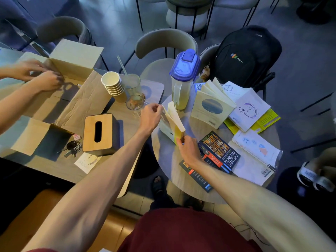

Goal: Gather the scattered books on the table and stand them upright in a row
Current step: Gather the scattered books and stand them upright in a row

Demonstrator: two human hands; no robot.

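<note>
On the round grey table [169, 160] a couple of pale books [173, 120] stand on edge, leaning left. My left hand [151, 116] pinches their top corner and my right hand [187, 149] grips the yellow lower corner. To the right, several cream books [211, 106] lean in a fan. White books [250, 108] lie flat over a yellow one [267, 120]. Dark "Think and Grow Rich" books [221, 148] lie flat beside my right wrist. A white open book [256, 153] lies at the right edge.
A blue-lidded pitcher [182, 79] stands behind the books. On the left table are stacked paper cups [113, 86], glasses [135, 102], a wooden tissue box [99, 132], keys [72, 148] and a cardboard box [60, 82] handled by another person's hands [43, 75]. A black backpack [245, 55] rests on a chair.
</note>
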